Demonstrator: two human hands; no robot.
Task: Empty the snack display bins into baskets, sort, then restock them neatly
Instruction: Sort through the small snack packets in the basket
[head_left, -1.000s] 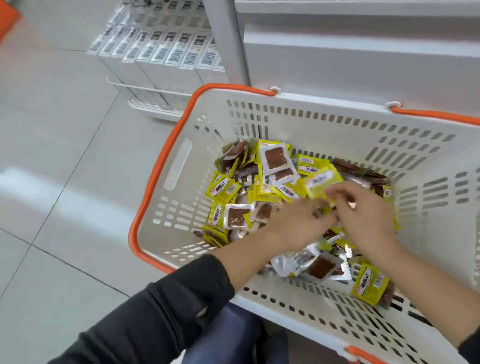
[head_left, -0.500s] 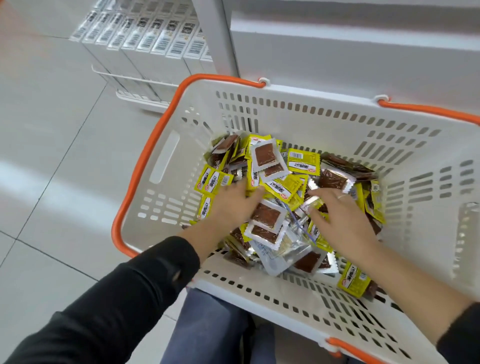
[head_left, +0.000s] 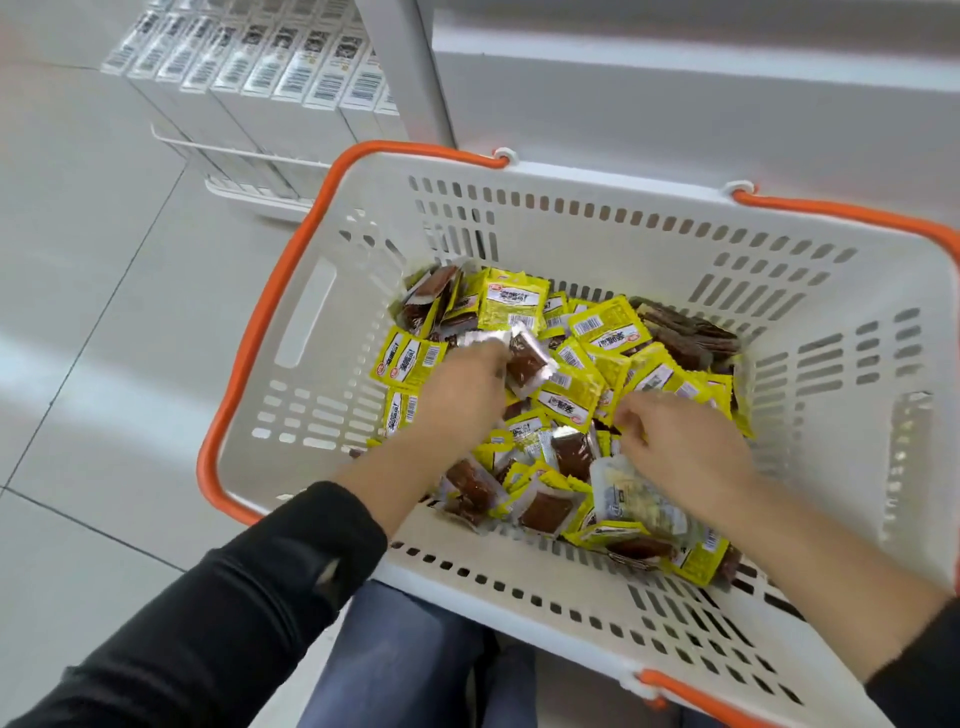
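I see a white basket (head_left: 571, 228) with orange handles on pale grey floor tiles (head_left: 93, 312), close against a white shelf unit (head_left: 675, 104). A row of white boxes (head_left: 270, 83) with barcode labels stands on a low wire shelf to the left (the labels are too small to read). Yellow and brown snack packets (head_left: 608, 327) lie heaped in the basket. My left hand (head_left: 462, 384) pinches a clear-fronted brown packet (head_left: 524, 358); my right hand (head_left: 685, 447) rests curled among the heap, its grip unclear.
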